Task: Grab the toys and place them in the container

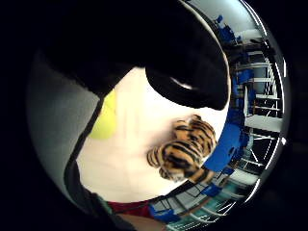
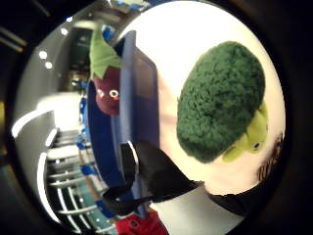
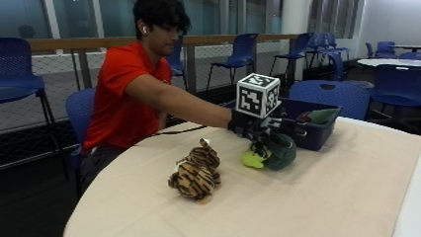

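**Gloved hand over the broccoli toy beside the bin**

Nearest the front edge of the counter (image 3: 342, 197) lies a striped tiger toy (image 3: 196, 170), on its own and well apart from the other things. It also shows in the little finger side palm view, resting on the pale counter top.

Further in, toward the middle of the counter, sits a green broccoli toy (image 3: 273, 153) with a lighter yellow-green stem. The right hand (image 3: 260, 126) in its black glove is directly above it, fingers pointing down onto the toy's top. Whether the fingers are curled round it or merely touching cannot be told. In the thumb side palm view the broccoli toy fills much of the frame, so it is close to the palm.

Just behind the broccoli toy, toward the far edge, stands a dark blue container (image 3: 315, 126). Inside it lies an eggplant toy (image 2: 107, 81) with a green leafy cap and a dark red body.
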Demonstrator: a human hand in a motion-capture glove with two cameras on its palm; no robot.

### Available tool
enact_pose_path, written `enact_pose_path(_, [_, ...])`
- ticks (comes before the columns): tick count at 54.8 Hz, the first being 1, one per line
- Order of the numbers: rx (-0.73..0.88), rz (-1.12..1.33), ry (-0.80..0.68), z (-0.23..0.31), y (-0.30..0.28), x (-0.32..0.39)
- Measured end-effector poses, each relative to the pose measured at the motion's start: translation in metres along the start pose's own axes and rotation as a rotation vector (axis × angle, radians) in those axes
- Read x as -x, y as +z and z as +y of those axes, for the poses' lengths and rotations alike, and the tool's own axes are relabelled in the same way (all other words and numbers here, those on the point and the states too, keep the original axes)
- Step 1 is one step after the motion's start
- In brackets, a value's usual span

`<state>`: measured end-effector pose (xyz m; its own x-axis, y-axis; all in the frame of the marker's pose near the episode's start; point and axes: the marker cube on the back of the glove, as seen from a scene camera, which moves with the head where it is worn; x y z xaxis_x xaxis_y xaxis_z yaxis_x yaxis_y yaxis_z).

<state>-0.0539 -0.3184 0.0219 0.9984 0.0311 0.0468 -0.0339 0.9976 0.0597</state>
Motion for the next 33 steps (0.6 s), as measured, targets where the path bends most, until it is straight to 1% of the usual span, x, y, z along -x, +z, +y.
enact_pose_path(9, [0.053, 0.014, -0.011, -0.005, 0.035, 0.005])
enact_pose_path(15, [0.003, 0.071, -0.03, -0.008, 0.051, 0.01])
enact_pose_path(19, [-0.016, 0.094, -0.029, -0.007, 0.053, 0.01])
enact_pose_path(26, [-0.037, 0.06, -0.015, -0.008, 0.049, 0.007])
enact_pose_path(33, [-0.103, 0.049, -0.018, -0.008, 0.044, 0.01])
